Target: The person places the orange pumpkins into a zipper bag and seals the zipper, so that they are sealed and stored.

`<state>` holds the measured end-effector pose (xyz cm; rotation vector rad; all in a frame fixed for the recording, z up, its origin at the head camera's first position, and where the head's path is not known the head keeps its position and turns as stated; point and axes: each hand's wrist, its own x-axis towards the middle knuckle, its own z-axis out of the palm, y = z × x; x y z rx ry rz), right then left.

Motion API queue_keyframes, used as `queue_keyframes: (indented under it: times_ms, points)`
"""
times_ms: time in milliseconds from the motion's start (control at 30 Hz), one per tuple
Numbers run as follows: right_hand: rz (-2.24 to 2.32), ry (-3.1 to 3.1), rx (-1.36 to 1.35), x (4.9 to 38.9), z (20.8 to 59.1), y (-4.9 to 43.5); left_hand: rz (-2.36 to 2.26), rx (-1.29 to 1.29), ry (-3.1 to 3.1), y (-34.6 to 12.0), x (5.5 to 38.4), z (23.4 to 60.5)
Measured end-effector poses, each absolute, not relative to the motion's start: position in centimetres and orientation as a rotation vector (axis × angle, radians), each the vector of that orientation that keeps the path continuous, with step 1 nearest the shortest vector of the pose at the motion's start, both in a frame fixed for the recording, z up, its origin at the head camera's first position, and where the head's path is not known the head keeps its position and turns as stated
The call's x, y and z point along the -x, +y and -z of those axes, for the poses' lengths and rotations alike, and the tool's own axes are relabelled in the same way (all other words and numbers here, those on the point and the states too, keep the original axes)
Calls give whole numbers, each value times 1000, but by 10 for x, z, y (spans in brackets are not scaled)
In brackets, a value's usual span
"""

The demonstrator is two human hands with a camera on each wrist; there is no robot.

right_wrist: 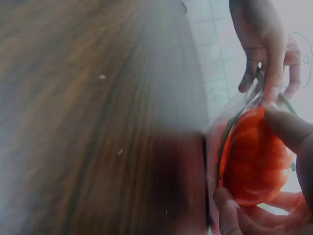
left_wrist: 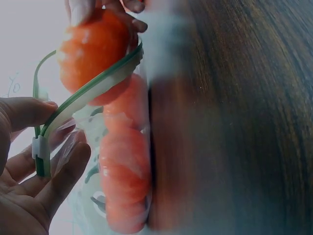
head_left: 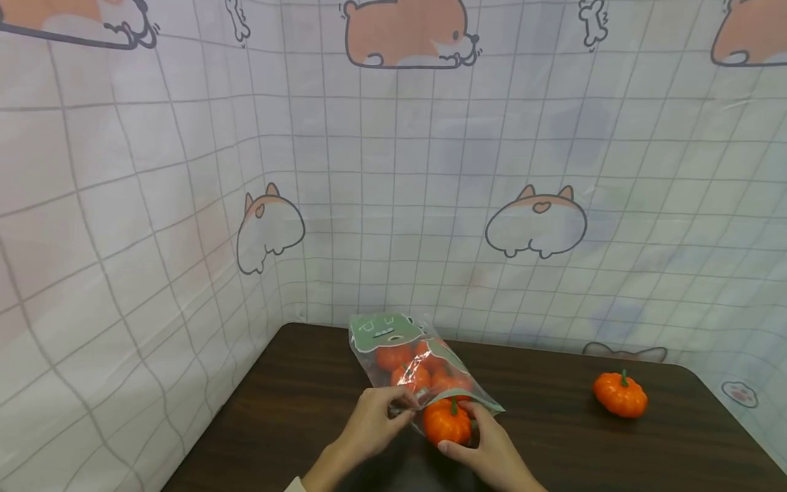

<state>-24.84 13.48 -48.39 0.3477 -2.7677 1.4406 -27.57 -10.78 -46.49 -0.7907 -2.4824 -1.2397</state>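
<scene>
A clear zip bag (head_left: 384, 335) with a green printed face lies on the dark table, several small orange pumpkins (head_left: 410, 377) inside it. My left hand (head_left: 375, 420) pinches the bag's green-edged mouth at one side, near the white slider (left_wrist: 40, 147) in the left wrist view. In my right hand (head_left: 492, 447) is another orange pumpkin (head_left: 447, 422) with a green stem, gripped between thumb and fingers right at the bag's opening. The right wrist view shows this pumpkin (right_wrist: 257, 156) partly within the green zip edge.
One more orange pumpkin (head_left: 619, 394) sits by itself on the right part of the table (head_left: 553, 424). A white grid-patterned curtain (head_left: 406, 164) with cartoon dogs hangs behind the table and along its left side.
</scene>
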Motion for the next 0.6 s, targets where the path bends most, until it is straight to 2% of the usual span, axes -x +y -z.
queue_keyframes:
  times_ms: [367,600]
  points:
    - [-1462,-2716,-388,261,485,125,1208,799,-2486,-106,273,463]
    - [-1437,-2686,-301,265,489,123,1203,808,-2486,-106,273,463]
